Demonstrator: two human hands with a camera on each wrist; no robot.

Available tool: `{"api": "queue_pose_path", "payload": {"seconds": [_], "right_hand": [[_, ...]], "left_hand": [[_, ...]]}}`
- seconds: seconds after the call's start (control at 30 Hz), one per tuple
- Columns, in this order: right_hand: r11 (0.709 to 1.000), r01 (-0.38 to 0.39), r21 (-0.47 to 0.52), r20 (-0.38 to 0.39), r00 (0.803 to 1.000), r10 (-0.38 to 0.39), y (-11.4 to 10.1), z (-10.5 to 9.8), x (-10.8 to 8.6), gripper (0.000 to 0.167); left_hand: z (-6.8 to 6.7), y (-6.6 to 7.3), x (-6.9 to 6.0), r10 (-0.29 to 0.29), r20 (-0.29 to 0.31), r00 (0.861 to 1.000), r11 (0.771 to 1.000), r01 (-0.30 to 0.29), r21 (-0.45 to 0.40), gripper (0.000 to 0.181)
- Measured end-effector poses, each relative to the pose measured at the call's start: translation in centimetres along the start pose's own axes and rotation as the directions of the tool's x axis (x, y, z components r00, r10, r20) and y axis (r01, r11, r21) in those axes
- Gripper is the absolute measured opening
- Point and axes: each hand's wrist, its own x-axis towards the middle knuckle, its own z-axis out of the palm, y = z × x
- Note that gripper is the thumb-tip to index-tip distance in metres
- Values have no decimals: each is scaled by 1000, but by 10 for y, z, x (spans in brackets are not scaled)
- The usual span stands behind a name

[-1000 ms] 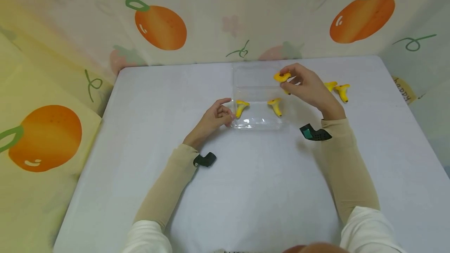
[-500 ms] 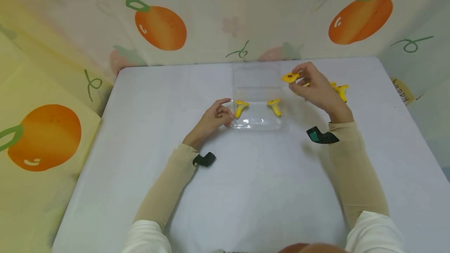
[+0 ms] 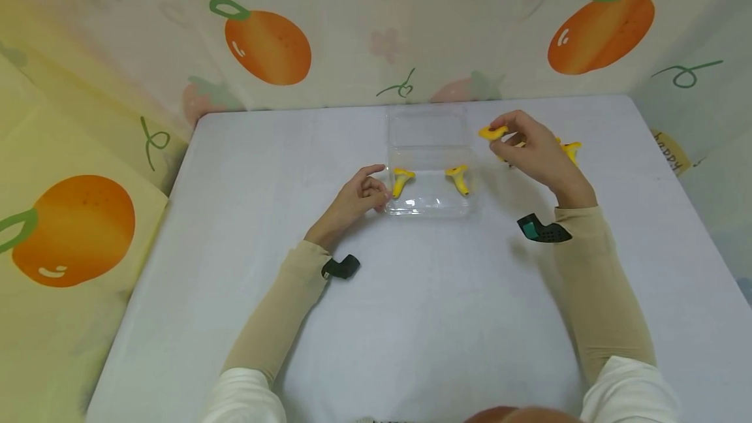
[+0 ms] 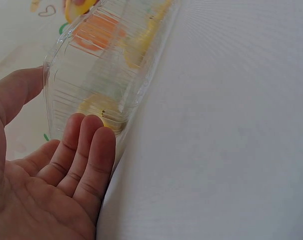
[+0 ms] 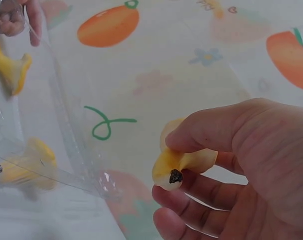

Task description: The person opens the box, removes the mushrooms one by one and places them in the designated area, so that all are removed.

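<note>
The left hand [image 3: 356,198], fingers loose, touches the left side of a clear container [image 3: 430,206]; its near half holds two yellow mushrooms [image 3: 402,181]. To its right, the right hand [image 3: 536,150] pinches another mushroom [image 3: 491,133] above the worktop [image 3: 431,299], partly hiding more mushrooms [image 3: 571,151] farther right.

Clear plastic container [image 3: 429,207] rests on white table [image 3: 411,325]. Left yellow piece [image 3: 403,181] and right yellow piece [image 3: 457,179], both mushroom-shaped, lie in the container's near half. Left hand [image 3: 360,197] touches the container's left side. Right hand [image 3: 536,154], right of the container, pinches a held yellow piece [image 3: 491,133]. Further yellow material [image 3: 572,150], partly hidden, lies farther right. Fruit-print cloth [image 3: 335,25] hangs beyond the container.
</note>
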Motion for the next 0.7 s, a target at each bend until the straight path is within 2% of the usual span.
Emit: {"api": "queue_pose_path", "payload": {"seconds": [0.7], "right_hand": [[998, -45, -43, -19, 999, 44, 19, -12, -10, 36]], "left_hand": [[-1, -1, 1, -28, 3, 1000, 1000, 28, 3, 65]]}}
